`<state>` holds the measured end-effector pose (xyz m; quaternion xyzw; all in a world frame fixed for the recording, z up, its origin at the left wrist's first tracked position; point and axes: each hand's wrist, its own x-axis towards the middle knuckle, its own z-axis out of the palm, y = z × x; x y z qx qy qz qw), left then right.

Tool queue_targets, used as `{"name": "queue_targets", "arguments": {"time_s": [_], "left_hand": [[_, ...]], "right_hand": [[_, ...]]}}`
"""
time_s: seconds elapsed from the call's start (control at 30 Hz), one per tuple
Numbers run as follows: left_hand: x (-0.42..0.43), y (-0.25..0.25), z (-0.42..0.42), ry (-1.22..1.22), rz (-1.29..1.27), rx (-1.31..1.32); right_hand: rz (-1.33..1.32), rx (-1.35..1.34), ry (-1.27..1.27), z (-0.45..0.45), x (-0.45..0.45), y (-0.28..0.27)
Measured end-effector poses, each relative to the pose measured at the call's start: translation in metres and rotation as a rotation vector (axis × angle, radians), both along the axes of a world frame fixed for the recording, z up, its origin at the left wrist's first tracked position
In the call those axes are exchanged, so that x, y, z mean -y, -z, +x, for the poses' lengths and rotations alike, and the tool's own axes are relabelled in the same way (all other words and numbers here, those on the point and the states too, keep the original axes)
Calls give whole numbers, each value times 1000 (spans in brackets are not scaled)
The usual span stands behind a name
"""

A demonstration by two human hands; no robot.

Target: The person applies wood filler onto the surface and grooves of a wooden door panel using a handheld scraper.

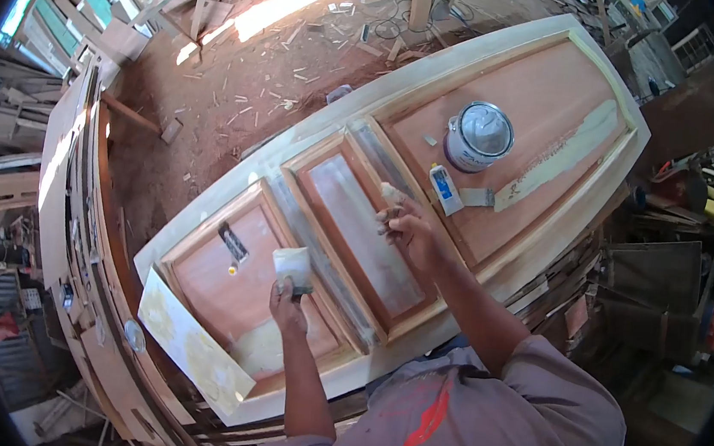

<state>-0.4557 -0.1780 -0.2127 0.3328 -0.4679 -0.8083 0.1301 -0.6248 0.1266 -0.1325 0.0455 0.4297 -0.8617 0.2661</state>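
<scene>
My left hand is closed on a putty scraper whose broad blade carries cream putty. Over the middle panel of a wooden door, my right hand is closed, with a cream lump showing at its fingertips; what it grips I cannot make out. Beyond that hand lies a white and blue tube, touching or nearly touching a flat pale scraper blade. An open can of grey-white paste stands upright on the large panel. Pale filler is smeared along that panel's edge.
On the small panel lie a dark-marked scraper or tube and a yellow cap. A filler-stained board rests on the door's left corner. Stacked boards stand at left; wood scraps litter the dirt floor. A post rises behind.
</scene>
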Motion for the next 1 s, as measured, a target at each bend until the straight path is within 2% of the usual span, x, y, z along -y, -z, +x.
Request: {"name": "queue_targets", "arguments": {"time_s": [0.13, 0.27, 0.37, 0.43, 0.57, 0.73, 0.9, 1.0], "left_hand": [[8, 15, -29, -29, 37, 10], [-14, 24, -76, -38, 39, 66], [-28, 36, -95, -4, 114, 109], [-39, 41, -111, -31, 110, 153], [-50, 52, -133, 53, 122, 200], [-67, 47, -171, 115, 110, 221], [-71, 39, -172, 140, 110, 214], [-73, 34, -170, 161, 104, 206]], "right_hand": [[223, -7, 3, -88, -16, 54], [279, 22, 36, -164, -5, 94], [346, 24, -45, -213, 7, 117], [367, 77, -88, -232, 15, 137], [617, -71, -37, -252, 26, 158], [979, -208, -66, -265, 42, 156], [759, -2, -215, -294, 44, 111], [538, 97, -130, -298, 48, 118]]}}
